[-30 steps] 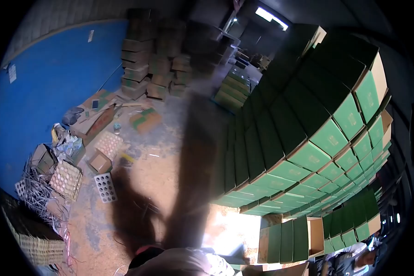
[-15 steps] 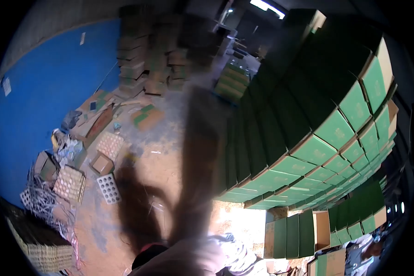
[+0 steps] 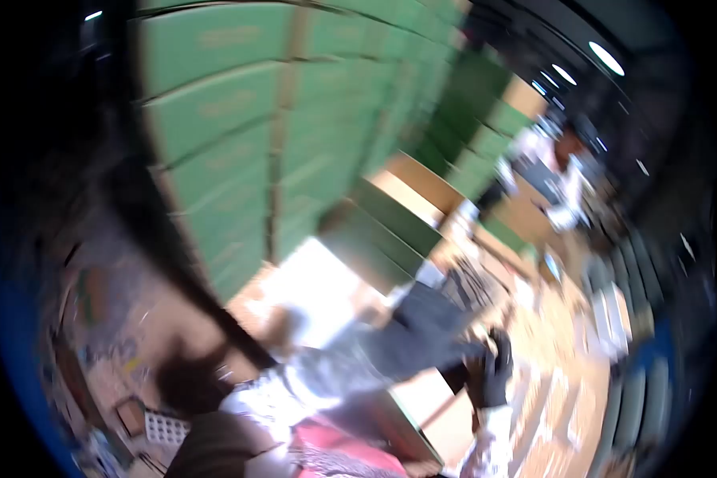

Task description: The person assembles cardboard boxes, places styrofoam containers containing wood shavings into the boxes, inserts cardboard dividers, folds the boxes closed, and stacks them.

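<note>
My left hand, dark and smeared by motion, is at the end of a pale-sleeved arm reaching across the middle of the view. My right hand, in a dark glove, is close beside the upper right edge of an open cardboard box with a green outer side. That box is low in front of my body, between my arms. Blur hides the fingers of both hands, and I cannot tell whether either one grips the box.
Stacked green cartons form a tall wall at the upper left. More open cartons stand ahead. A co-worker is at the upper right, near a brown carton. An egg tray lies at the lower left.
My view has swung right, from the blue wall and floor to the carton stacks and co-worker. Both arms and the open box at my body now show.
</note>
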`<state>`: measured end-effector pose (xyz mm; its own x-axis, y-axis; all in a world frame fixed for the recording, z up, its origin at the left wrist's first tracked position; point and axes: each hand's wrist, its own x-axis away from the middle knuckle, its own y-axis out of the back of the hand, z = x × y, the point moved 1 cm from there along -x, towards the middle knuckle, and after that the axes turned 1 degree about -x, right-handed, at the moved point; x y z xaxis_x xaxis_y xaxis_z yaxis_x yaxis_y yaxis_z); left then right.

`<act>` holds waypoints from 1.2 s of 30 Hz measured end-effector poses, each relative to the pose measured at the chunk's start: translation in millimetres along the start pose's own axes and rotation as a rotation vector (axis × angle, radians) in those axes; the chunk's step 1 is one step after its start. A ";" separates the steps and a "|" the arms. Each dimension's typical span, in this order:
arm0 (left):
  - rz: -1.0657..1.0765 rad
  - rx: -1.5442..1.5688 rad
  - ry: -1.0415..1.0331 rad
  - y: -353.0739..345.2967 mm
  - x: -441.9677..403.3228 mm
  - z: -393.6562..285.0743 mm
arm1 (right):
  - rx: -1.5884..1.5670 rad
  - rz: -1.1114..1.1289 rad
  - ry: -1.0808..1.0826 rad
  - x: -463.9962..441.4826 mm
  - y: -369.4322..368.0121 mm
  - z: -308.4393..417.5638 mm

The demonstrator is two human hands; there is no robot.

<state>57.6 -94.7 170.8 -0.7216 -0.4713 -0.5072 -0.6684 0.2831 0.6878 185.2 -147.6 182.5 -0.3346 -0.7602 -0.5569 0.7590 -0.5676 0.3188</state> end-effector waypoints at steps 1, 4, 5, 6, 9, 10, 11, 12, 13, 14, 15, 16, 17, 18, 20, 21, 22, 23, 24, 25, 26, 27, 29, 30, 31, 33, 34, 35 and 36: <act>-0.001 -0.005 -0.036 11.3 -1.9 -3.6 | 0.212 -0.068 0.082 -3.6 9.1 -0.4; 0.068 -0.134 -0.276 -9.1 10.3 -14.4 | 0.619 -0.230 0.318 -4.9 35.6 -34.4; 0.194 -0.193 -0.345 -24.7 17.7 -21.2 | 0.513 -0.321 0.272 -9.0 27.0 3.3; 0.245 -0.233 -0.300 -28.0 18.8 -14.6 | 0.023 -0.485 -0.086 3.6 37.5 -3.4; 0.072 -0.312 -0.024 8.6 13.0 45.1 | 0.143 -0.481 -0.334 75.2 70.6 -61.9; 0.054 -0.334 0.010 25.9 15.5 66.7 | -0.149 -0.396 -0.607 106.1 63.9 -87.8; 0.041 -0.236 0.233 41.2 16.4 82.3 | -0.614 -0.318 -0.868 142.7 44.3 -105.4; -0.083 0.026 0.178 42.4 26.8 110.4 | -0.745 -0.177 -1.022 181.7 16.5 -137.6; -0.036 0.610 0.349 29.5 42.6 128.2 | -0.578 -0.100 -0.891 151.0 15.9 -89.4; 0.139 1.400 0.471 29.2 40.5 105.3 | -0.391 -0.043 -0.757 120.3 15.5 -40.8; 0.325 1.946 0.776 3.5 48.7 109.2 | -0.209 -0.015 -0.629 89.6 15.4 7.9; 0.247 2.039 0.920 -26.3 90.3 112.7 | -0.166 0.110 -0.576 62.6 36.3 22.2; 0.172 1.098 0.647 -65.0 112.0 90.1 | -0.119 0.236 -0.513 47.4 52.3 25.8; 0.660 0.968 0.544 -82.8 128.7 87.8 | 0.110 0.486 -0.446 43.1 60.3 22.9; 1.016 0.789 0.278 -44.7 98.3 39.8 | 0.398 0.820 -0.282 50.8 71.7 17.7; 0.904 0.797 0.146 -32.8 87.2 32.2 | 0.431 0.929 -0.335 54.7 74.6 18.5; 0.622 0.660 0.084 -1.7 56.0 24.7 | 0.434 0.964 -0.333 62.5 73.3 15.3; 0.306 0.779 0.268 14.3 30.3 21.1 | 0.433 1.009 -0.327 72.0 70.2 11.4; 0.167 0.530 0.138 18.3 3.9 29.0 | 0.460 0.986 -0.283 77.5 67.7 13.5; 0.008 0.256 0.050 22.8 -22.3 36.7 | 0.483 0.961 -0.232 82.4 68.8 14.4; 0.026 0.047 0.033 10.4 -39.3 36.9 | 0.443 0.742 -0.069 88.6 79.5 12.1; 0.143 0.042 0.051 -2.5 -38.7 54.1 | 0.352 0.348 0.163 95.6 95.9 1.6; 0.359 0.028 0.093 -27.0 -30.0 91.2 | 0.402 -0.382 -0.193 129.8 163.6 -9.7; 0.318 0.117 0.133 -25.5 -36.3 82.1 | 0.596 -0.746 -0.413 170.7 204.6 -47.4; 0.320 0.132 0.140 -25.6 -38.9 80.4 | 0.778 -1.026 -0.316 203.3 250.9 -76.2; 0.307 0.172 0.164 -30.3 -39.3 79.8 | 0.530 -1.392 -0.839 298.2 319.2 -126.3; 0.350 0.198 0.245 -30.4 -42.1 81.0 | 0.070 -1.480 -0.879 351.5 337.7 -169.5; 0.359 0.219 0.245 -33.4 -46.1 83.0 | -0.364 -1.594 -0.928 403.9 355.1 -211.6; 0.372 0.237 0.248 -34.2 -48.6 85.3 | -0.286 -1.654 -0.771 393.0 348.8 -233.1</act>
<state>100.1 -10.3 127.6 -0.8731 -0.4788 -0.0918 -0.4177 0.6376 0.6473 448.6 -570.7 -103.9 -0.8331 0.4440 0.3299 -0.5372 -0.7918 -0.2907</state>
